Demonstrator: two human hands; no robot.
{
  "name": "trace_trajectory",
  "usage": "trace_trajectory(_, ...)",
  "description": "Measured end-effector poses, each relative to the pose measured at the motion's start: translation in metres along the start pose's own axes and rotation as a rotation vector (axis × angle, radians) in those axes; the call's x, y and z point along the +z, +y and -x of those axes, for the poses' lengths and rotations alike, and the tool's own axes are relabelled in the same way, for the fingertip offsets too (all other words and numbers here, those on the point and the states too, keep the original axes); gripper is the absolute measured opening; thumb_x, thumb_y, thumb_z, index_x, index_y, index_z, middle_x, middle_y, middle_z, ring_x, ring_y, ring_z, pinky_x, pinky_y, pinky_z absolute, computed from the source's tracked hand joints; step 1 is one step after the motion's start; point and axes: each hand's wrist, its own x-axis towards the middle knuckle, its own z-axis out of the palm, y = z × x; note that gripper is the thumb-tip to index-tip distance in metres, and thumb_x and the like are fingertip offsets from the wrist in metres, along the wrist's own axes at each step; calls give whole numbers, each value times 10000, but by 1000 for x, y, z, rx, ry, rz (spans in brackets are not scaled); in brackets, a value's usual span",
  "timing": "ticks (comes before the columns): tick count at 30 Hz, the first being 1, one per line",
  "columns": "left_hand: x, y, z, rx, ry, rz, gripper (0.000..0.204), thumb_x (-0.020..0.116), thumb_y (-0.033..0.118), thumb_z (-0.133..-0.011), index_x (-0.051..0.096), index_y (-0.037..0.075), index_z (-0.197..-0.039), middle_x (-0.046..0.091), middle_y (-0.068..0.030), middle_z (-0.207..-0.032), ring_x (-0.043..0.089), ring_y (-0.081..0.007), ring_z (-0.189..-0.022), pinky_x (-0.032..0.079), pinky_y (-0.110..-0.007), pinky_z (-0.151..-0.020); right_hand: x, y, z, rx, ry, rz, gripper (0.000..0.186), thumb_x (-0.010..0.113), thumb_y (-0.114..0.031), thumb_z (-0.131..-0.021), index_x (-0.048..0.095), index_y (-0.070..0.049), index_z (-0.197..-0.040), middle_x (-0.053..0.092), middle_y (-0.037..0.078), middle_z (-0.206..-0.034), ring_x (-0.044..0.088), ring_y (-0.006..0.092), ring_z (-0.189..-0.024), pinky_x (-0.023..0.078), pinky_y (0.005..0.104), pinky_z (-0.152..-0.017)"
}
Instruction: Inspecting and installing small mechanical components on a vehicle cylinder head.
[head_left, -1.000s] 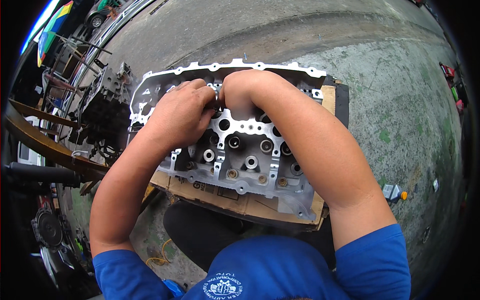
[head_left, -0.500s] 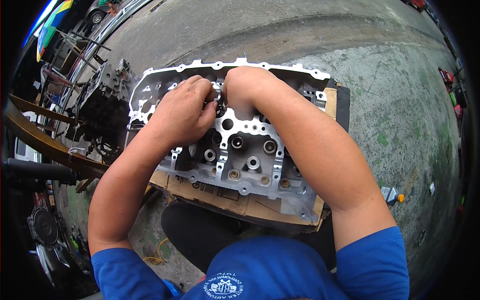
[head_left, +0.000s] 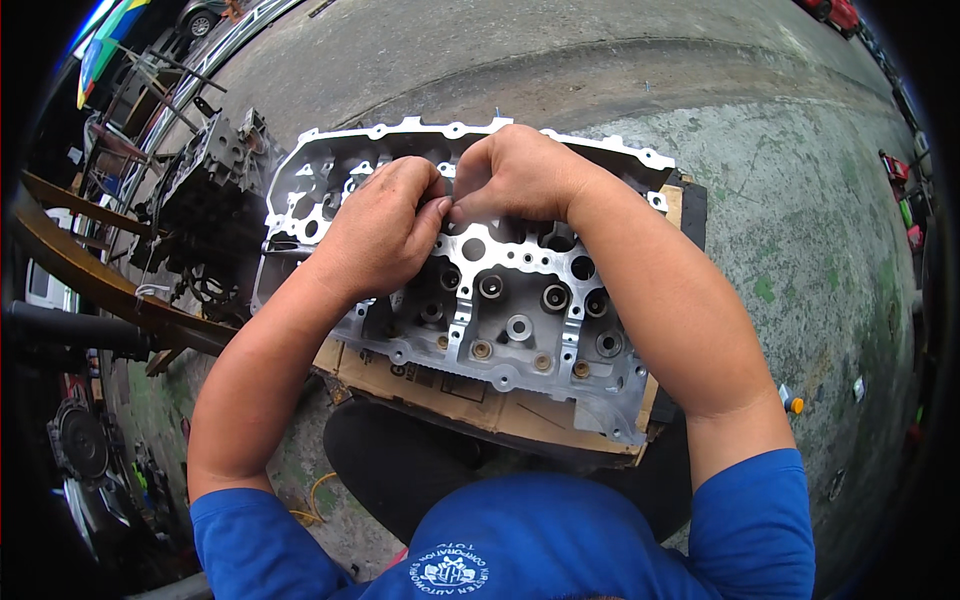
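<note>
Barely shifted since a moment ago: left hand [head_left: 385, 235] and right hand [head_left: 520, 175] pressed together, fingertips meeting; pinched item too small to tell. Below them, silver cylinder head [head_left: 510, 300] lying on cardboard [head_left: 440, 385] over concrete ground [head_left: 780, 200].

The cylinder head [head_left: 500, 310] lies on a sheet of cardboard [head_left: 470, 395], and the cardboard lies on the concrete floor [head_left: 760, 200]. The cardboard shows beyond the head's near edge and at its right end. Both hands rest on the head's far half, side by side: the left hand [head_left: 385, 235] toward the head's left end, the right hand [head_left: 520, 175] just to its right, their fingers [head_left: 440, 208] touching over the middle. To the left of the head, near it on the floor, stands an engine block [head_left: 205, 220]. A wooden plank [head_left: 110, 290] runs past the block's near-left side. Well to the right of the head, a small capped container [head_left: 790, 402] lies on the floor.
</note>
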Motion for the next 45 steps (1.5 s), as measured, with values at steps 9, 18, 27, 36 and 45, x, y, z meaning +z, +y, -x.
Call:
trace_trajectory(9, 1, 0, 2, -7, 24, 50, 151, 621, 128, -962, 572, 2, -1031, 625, -183, -990, 612, -392, -993, 481, -469, -874, 10, -1, -1, -294, 139, 249, 267, 795, -199, -764, 795, -88, -1007, 763, 137, -991, 727, 328, -941, 575, 385, -876)
trace_trajectory(18, -39, 3, 62, -6, 274, 30, 90, 651, 67, -960, 610, 8, -1013, 626, -85, -943, 602, -198, -875, 491, -325, -830, 10, 0, 0, -432, 178, 359, 245, 648, -60, -790, 680, -64, -1033, 720, 171, -1029, 680, 380, -1004, 543, 457, -854)
trace_trajectory(27, -61, -71, 181, -459, 482, -111, 287, 730, 188, -925, 633, -8, -1111, 652, -174, -1076, 656, -308, -956, 530, -399, -852, 13, -68, 52, -90, 62, 826, 283, 647, -184, -882, 704, -96, -1145, 735, 190, -968, 701, 394, -962, 548, 487, -860)
trace_trajectory(36, -42, -40, 192, -270, 200, -385, 468, 772, 163, -839, 589, 63, -1257, 610, -128, -1158, 587, -353, -1136, 485, -445, -992, 27, -62, 58, -24, 242, 675, 379, 603, -424, -970, 784, -104, -1061, 757, 158, -964, 713, 344, -941, 555, 446, -863)
trace_trajectory(45, -92, -16, 183, -332, 227, -277, 148, 565, 116, -975, 624, 8, -1058, 617, -194, -1041, 635, -416, -972, 507, -486, -836, 49, -17, 21, -400, 710, 305, 207, 686, -257, -948, 758, -63, -962, 718, 128, -867, 697, 326, -866, 546, 385, -778)
